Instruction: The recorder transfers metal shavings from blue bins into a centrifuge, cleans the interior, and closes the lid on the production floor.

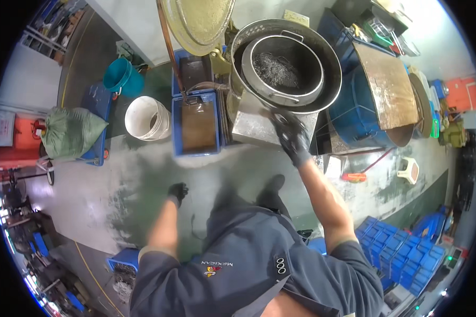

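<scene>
My right hand (291,136), in a dark glove, reaches over the flat grey metal box (251,124) at the front of a round machine. Its fingers stretch forward, slightly blurred, with nothing visible in them. Just beyond, a two-handled metal basket (256,87) sits inside the machine's wide drum (330,87). Fine metal shavings (275,70) lie in the basket. The machine's round yellowish lid (198,26) stands raised behind, to the left. My left hand (179,194), also gloved, hangs low over the floor with fingers curled and nothing seen in it.
Left of the machine are a blue bin (177,129) of brownish liquid, a white bucket (140,119) and a teal bucket (124,74). A blue drum (354,116) with a board stands right. A red-handled tool (357,177), a stool (409,170) and blue crates (402,248) occupy the right-hand floor.
</scene>
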`<state>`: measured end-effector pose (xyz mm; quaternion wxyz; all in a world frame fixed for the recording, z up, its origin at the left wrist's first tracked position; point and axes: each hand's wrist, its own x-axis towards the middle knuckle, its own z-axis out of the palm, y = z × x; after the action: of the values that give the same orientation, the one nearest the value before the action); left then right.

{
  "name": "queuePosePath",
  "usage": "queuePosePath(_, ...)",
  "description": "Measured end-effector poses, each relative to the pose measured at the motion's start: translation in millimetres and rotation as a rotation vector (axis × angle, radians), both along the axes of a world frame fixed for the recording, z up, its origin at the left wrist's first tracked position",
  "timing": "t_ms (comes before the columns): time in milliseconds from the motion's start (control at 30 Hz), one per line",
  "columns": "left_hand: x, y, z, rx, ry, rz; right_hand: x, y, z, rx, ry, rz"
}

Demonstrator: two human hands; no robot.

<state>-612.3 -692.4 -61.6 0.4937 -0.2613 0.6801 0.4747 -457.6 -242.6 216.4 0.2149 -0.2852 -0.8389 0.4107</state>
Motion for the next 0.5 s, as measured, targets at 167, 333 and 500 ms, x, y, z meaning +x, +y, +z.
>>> queuePosePath(167, -31, 20, 48, 0.077, 0.081, 0.075, -37, 6, -34, 0.061, -0.085, -0.055)
queuePosePath(333, 5, -19, 21, 0.109, -0.043, 0.141, 35, 3, 15, 0.005, -0.519, -0.206)
queuePosePath(500, 21, -78, -44, 0.024, -0.215, -0.038, 73, 11, -15, -0.283, 0.024, 0.013)
